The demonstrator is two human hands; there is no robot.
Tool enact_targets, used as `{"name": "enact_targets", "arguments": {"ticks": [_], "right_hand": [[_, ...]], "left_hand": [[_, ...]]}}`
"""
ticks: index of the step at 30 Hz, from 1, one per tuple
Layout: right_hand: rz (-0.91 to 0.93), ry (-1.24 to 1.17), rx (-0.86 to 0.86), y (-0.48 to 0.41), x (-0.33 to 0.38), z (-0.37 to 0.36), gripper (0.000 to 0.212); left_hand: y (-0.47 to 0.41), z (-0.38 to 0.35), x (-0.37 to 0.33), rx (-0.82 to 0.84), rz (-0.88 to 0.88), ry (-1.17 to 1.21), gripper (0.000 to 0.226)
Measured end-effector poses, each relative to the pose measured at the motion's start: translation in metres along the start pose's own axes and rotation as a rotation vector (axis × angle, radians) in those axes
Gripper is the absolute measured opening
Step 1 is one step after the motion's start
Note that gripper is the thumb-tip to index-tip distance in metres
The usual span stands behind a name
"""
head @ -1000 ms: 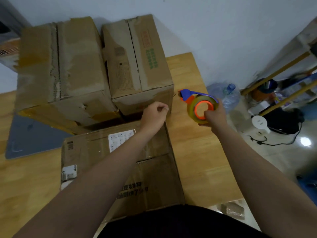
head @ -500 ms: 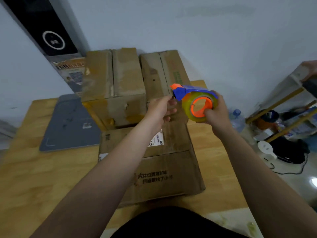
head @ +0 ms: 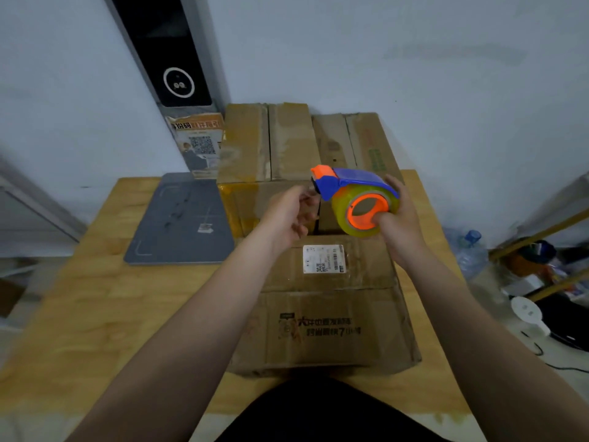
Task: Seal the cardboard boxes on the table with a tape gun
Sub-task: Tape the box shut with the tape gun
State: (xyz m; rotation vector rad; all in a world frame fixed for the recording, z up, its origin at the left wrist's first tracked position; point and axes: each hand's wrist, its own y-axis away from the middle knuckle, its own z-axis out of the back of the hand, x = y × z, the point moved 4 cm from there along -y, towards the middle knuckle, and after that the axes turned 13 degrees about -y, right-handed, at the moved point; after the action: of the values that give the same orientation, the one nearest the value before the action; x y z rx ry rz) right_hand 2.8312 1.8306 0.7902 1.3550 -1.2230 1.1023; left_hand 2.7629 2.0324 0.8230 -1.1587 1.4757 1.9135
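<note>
Right hand (head: 396, 224) grips the tape gun (head: 352, 194), thumb hooked in the orange core and fingers wrapped over the blue cover. It is held in the air over the far end of the front box (head: 325, 317), which sits at the table's (head: 95, 298) near edge. Left hand (head: 288, 215) is half-curled with its fingertips right at the gun's orange nose; too blurred to tell if it pinches the tape end. Back-left box (head: 264, 145) and back-right box (head: 350, 138) stand side by side at the far edge against the wall, with a grey mat (head: 181, 221) toward the far-left corner. Risks: the clear tape end is hard to see and may fold back on the roll or stick to the fingers. The fingertips are close to the cutter and could get nicked. The thumb in the core could brake the roll, so tape jerks out. The front box, unheld, may slide toward the near edge when tape is dragged, giving a crooked strip off the seam.
</note>
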Motion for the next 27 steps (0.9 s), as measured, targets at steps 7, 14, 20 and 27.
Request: {"name": "enact_targets", "arguments": {"ticks": [7,14,20,27], "right_hand": [[0.03,0.116,0.121,0.015,0.015,-0.031,0.084],[0.02,0.193,0.217,0.029,0.015,-0.044,0.069],[-0.014,0.191,0.22,0.036,0.001,-0.046,0.065],[0.014,0.3,0.267,0.036,-0.009,-0.045,0.063]], "left_hand": [[0.001,0.042,0.015,-0.092,-0.003,-0.044,0.032],[0.0,0.07,0.038,-0.003,0.038,-0.067,0.035],[-0.001,0.075,0.054,0.021,0.039,-0.105,0.02],[-0.007,0.079,0.07,-0.001,0.078,-0.094,0.019]]}}
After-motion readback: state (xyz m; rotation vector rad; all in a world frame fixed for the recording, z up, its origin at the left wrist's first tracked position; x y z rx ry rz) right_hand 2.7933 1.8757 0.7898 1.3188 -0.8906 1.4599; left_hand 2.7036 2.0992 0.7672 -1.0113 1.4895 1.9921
